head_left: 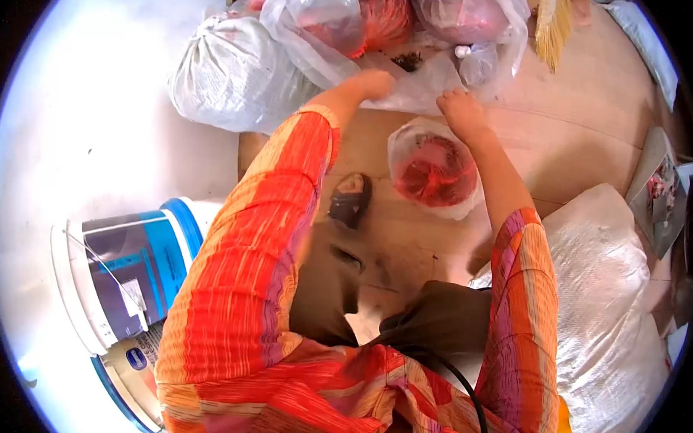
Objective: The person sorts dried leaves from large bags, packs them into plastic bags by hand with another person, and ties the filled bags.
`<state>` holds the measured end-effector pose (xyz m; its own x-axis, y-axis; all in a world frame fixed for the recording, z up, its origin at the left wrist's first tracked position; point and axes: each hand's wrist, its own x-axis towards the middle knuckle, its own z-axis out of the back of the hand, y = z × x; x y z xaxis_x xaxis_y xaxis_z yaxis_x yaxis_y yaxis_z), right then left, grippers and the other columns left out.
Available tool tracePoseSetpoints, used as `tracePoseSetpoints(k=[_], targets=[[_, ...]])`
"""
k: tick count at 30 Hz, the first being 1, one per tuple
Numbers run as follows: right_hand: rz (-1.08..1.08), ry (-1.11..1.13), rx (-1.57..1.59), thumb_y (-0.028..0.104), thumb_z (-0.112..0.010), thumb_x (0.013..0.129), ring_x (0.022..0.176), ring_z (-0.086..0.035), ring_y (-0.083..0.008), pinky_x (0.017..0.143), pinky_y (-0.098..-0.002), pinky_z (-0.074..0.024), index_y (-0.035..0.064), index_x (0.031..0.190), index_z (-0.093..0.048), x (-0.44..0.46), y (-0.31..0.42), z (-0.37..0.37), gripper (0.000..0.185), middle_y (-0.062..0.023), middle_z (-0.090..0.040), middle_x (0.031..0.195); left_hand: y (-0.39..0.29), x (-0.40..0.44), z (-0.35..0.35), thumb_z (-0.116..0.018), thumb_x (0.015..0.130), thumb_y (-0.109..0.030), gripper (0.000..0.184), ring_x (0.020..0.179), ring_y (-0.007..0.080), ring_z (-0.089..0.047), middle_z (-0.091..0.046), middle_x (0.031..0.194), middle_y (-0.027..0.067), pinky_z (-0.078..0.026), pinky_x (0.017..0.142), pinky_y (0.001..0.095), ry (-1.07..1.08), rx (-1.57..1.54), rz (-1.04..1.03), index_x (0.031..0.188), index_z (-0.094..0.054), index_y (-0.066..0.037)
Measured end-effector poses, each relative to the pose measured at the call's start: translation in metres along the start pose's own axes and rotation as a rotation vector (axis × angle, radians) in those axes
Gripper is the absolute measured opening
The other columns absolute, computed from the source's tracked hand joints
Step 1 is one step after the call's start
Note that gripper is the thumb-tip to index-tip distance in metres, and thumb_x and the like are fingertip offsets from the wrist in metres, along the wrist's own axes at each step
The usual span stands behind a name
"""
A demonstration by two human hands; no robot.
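A large clear plastic bag (435, 78) lies on the floor ahead, its mouth facing me. My left hand (374, 85) is closed on the left part of its near edge. My right hand (461, 112) is also closed, gripping the same edge farther right, and the film stretches between both fists. Inside are a red bundle (388, 19), a pinkish wrapped bundle (460, 14), a dark clump (407, 61) and a small clear container with a white cap (478, 64). Below my right hand stands a plastic bag with red contents (436, 171), apart from both hands.
A stuffed white woven sack (237, 75) sits at the far left, with paint buckets (131, 270) lying nearer me. On the right is another white sack (595, 301). A straw broom (552, 33) rests at the back. My sandalled foot (351, 197) is on the tiled floor.
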<state>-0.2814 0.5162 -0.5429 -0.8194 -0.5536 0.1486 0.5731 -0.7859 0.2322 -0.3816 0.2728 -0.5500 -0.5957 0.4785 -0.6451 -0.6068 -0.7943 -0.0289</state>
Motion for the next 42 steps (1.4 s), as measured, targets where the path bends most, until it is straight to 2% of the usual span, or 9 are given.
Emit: tracePoseSetpoints(k=[7, 11, 13, 15, 17, 19, 24, 30, 42], targets=[[-0.137, 0.228, 0.030, 0.017, -0.057, 0.079, 0.101, -0.053, -0.0263, 0.085, -0.0388, -0.0433, 0.0093, 0.098, -0.061, 0.026, -0.002, 0.002, 0.021, -0.0089, -0.057, 0.104, -0.024, -0.014, 0.007, -0.048, 0.080, -0.013, 0.029, 0.085, 0.0355, -0.059, -0.061, 0.102, 0.0168, -0.046, 0.076, 0.0439, -0.230, -0.524, -0.111, 0.106, -0.058, -0.005], [-0.019, -0.267, 0.102, 0.028, -0.063, 0.077, 0.112, -0.046, -0.0285, 0.096, -0.0416, -0.0356, 0.0099, 0.114, -0.057, 0.041, 0.011, 0.002, 0.042, -0.0098, -0.051, 0.118, -0.036, -0.010, -0.014, -0.052, 0.081, -0.018, 0.036, 0.094, 0.0331, -0.057, -0.057, 0.112, 0.0163, -0.047, 0.081, 0.0416, -0.247, -0.043, -0.502, 0.114, -0.054, -0.005], [-0.095, -0.064, 0.066, 0.031, -0.063, 0.077, 0.114, -0.044, -0.0282, 0.099, -0.0427, -0.0327, 0.0102, 0.114, -0.057, 0.036, 0.013, -0.025, 0.043, -0.0094, -0.051, 0.118, -0.042, -0.016, -0.011, -0.053, 0.082, -0.021, 0.037, 0.098, 0.0326, -0.056, -0.056, 0.114, 0.0168, -0.047, 0.083, 0.0401, -0.162, 0.026, -0.556, 0.115, -0.054, -0.004], [-0.162, 0.113, 0.007, 0.033, -0.063, 0.077, 0.116, -0.042, -0.0279, 0.101, -0.0438, -0.0298, 0.0105, 0.114, -0.058, 0.037, 0.004, -0.034, 0.044, -0.0090, -0.051, 0.118, -0.023, 0.000, -0.002, -0.054, 0.084, -0.025, 0.036, 0.099, 0.0317, -0.056, -0.056, 0.114, 0.0166, -0.047, 0.084, 0.0377, 0.076, -0.317, -0.539, 0.113, -0.056, -0.004], [-0.172, 0.330, 0.082, 0.035, -0.060, 0.080, 0.110, -0.047, -0.0294, 0.096, -0.0433, -0.0345, 0.0114, 0.104, -0.064, 0.039, 0.006, -0.028, 0.033, -0.0114, -0.051, 0.120, 0.008, 0.027, 0.004, -0.052, 0.084, -0.026, 0.032, 0.097, 0.0305, -0.058, -0.060, 0.108, 0.0155, -0.046, 0.082, 0.0383, -0.128, -0.698, -0.404, 0.106, -0.059, -0.003], [-0.193, 0.311, 0.110, 0.031, -0.059, 0.081, 0.111, -0.046, -0.0295, 0.096, -0.0444, -0.0347, 0.0093, 0.105, -0.064, 0.040, 0.009, -0.035, 0.033, -0.0113, -0.052, 0.116, 0.040, 0.058, 0.005, -0.050, 0.084, -0.017, 0.026, 0.095, 0.0322, -0.059, -0.063, 0.098, 0.0180, -0.046, 0.083, 0.0387, -0.534, -0.493, -0.128, 0.102, -0.062, -0.003], [-0.178, 0.223, 0.094, 0.025, -0.057, 0.082, 0.108, -0.048, -0.0307, 0.093, -0.0433, -0.0379, 0.0069, 0.102, -0.064, 0.042, 0.005, -0.063, 0.028, -0.0123, -0.053, 0.111, 0.076, 0.085, -0.009, -0.064, 0.076, -0.020, 0.038, 0.101, 0.0331, -0.057, -0.060, 0.108, 0.0193, -0.045, 0.086, 0.0376, -0.311, -0.288, 0.303, 0.108, -0.059, -0.001], [-0.257, 0.252, 0.243, 0.023, -0.055, 0.083, 0.107, -0.049, -0.0318, 0.090, -0.0425, -0.0403, 0.0055, 0.099, -0.065, 0.046, 0.009, -0.056, 0.025, -0.0135, -0.052, 0.115, 0.073, 0.084, -0.024, -0.079, 0.061, -0.037, 0.073, 0.105, 0.0284, -0.056, -0.057, 0.114, 0.0184, -0.044, 0.088, 0.0365, -0.348, -0.493, 0.159, 0.115, -0.052, 0.002], [-0.293, 0.278, 0.176, 0.022, -0.056, 0.083, 0.107, -0.049, -0.0312, 0.087, -0.0439, -0.0435, 0.0073, 0.101, -0.064, 0.043, 0.015, -0.050, 0.025, -0.0139, -0.052, 0.115, -0.010, 0.094, -0.039, -0.080, 0.062, -0.028, 0.061, 0.098, 0.0308, -0.055, -0.058, 0.100, 0.0187, -0.045, 0.084, 0.0371, -0.729, -0.579, 0.045, 0.108, -0.053, 0.001]])
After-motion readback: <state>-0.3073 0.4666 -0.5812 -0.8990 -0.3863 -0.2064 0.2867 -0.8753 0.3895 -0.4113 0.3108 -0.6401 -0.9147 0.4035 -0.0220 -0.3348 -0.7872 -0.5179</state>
